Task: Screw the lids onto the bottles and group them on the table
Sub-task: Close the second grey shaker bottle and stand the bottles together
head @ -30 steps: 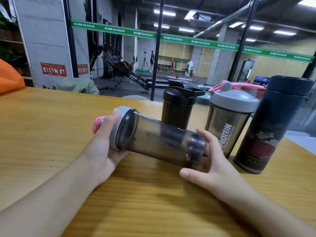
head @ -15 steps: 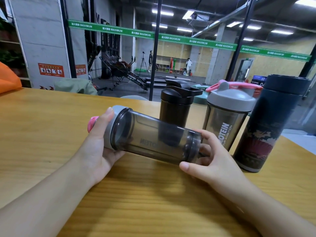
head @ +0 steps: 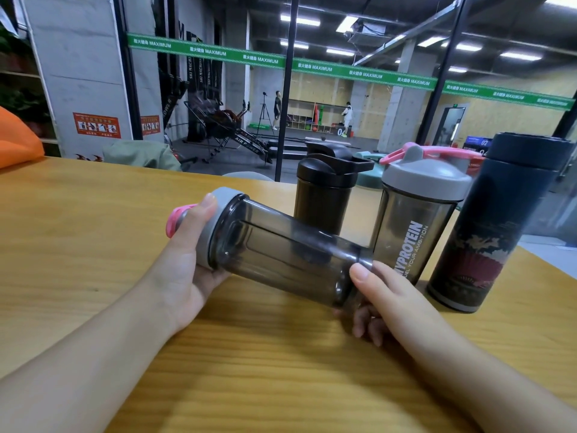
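We hold the shaker (head: 281, 254) on its side, just above the surface (head: 93, 229). Our left hand (head: 187, 260) has its fingers wrapped on the grey lid (head: 215, 226); our right hand (head: 384, 295) grips the base. We judge this the tightening step; next, stand it by the three capped bottles: black (head: 324, 195), grey-lidded (head: 415, 226), dark flask (head: 493, 226). All look empty, flask opaque.

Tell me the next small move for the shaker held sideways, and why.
Probably tip the smoky shaker upright and stand it beside the three capped bottles. Its grey lid already sits on the mouth, gripped by the left hand, while the right hand holds the base. The black shaker, grey-lidded shaker and dark flask stand grouped just behind it.
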Demonstrator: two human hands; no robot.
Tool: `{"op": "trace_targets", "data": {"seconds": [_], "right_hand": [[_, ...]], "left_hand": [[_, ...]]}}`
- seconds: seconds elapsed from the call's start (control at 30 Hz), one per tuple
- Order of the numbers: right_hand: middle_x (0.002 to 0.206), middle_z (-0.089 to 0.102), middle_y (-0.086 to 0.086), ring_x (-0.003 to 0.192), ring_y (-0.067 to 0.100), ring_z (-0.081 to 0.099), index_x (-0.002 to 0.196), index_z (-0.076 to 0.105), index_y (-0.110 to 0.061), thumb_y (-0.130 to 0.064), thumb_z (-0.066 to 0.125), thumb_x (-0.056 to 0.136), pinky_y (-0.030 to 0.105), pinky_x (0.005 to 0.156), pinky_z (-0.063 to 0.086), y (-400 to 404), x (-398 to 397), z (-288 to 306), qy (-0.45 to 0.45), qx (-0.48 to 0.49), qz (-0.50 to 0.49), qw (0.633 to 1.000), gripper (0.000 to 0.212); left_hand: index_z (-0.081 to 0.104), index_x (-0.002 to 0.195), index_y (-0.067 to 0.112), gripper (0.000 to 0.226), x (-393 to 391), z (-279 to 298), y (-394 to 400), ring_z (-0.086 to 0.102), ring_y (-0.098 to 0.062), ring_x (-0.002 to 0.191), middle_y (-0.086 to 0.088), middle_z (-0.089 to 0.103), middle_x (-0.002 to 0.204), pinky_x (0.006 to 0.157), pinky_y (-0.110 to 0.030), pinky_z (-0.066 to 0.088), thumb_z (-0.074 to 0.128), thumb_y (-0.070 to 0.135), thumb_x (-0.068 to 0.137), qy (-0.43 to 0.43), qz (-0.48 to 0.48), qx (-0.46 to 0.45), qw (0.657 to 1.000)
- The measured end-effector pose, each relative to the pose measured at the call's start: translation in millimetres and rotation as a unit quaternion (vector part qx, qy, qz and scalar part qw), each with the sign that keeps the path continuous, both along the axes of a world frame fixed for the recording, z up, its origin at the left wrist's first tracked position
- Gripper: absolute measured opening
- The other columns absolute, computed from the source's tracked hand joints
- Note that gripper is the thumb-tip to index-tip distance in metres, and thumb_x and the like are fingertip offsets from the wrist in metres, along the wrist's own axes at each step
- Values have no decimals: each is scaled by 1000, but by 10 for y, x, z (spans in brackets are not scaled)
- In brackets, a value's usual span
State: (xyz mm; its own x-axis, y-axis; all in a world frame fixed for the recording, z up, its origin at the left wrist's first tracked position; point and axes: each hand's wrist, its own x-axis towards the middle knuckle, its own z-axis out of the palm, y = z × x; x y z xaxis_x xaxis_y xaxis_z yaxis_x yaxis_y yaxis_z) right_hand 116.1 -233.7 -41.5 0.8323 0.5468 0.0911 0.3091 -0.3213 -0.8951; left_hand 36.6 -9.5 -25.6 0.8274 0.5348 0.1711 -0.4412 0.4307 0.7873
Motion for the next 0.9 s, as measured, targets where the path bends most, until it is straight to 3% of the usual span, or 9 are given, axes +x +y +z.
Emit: {"op": "trace_targets", "data": {"seconds": [0.07,0.1,0.2,0.3,0.4,0.57,0.77,0.9], "right_hand": [[88,71,-1,68,20,67,130,43,-26,-72,58,53,30,57,51,4,-19,-3,-7,13,18,1000,91],[101,68,-5,76,14,68,133,38,-32,-67,65,53,30,64,55,9,-26,-7,-23,21,33,999,91],[129,47,-20,91,13,68,130,18,-60,-49,83,58,35,83,56,21,-53,9,-96,32,52,994,98],[129,46,-20,84,14,67,126,15,-69,-22,83,67,33,82,55,4,-41,25,-163,40,45,985,101],[127,50,-17,82,15,67,122,24,-71,-14,83,68,34,81,56,-2,-43,36,-182,37,46,982,98],[116,55,-16,72,11,65,121,30,-66,-30,85,60,30,72,57,-29,-70,98,-215,2,34,976,89],[102,60,-15,69,11,65,124,30,-58,-56,77,54,24,63,55,-64,-97,167,-248,-47,19,967,85],[86,69,-13,70,7,64,118,39,-51,-68,65,57,23,63,52,-60,-102,117,-196,-37,0,980,69]], "left_hand": [[65,67,25,16,5,-13,27,71,-18,77,-3,73,80,83,-45,54,70,40,66,7,7,-20,1000],[60,70,26,18,8,-14,39,71,-18,76,-3,72,80,82,-46,54,70,40,68,9,12,-34,999],[52,75,29,23,21,-19,69,71,-16,74,0,72,80,74,-43,56,70,42,73,13,26,-47,998],[55,74,28,20,18,-33,55,71,-17,71,0,73,75,74,-43,56,67,44,77,25,28,-34,999],[57,72,28,19,22,-37,31,71,-17,68,-1,73,72,73,-43,54,65,44,79,30,21,-26,999],[51,94,28,34,30,-60,88,71,-17,72,0,73,80,62,-40,57,69,44,70,22,-1,-29,999],[47,103,30,41,47,-71,94,71,-20,81,-3,72,89,69,-43,56,69,43,70,14,-9,-28,999],[49,105,26,41,44,-82,85,70,-21,83,-8,71,97,71,-43,57,70,43,74,17,-21,-18,999]]}}
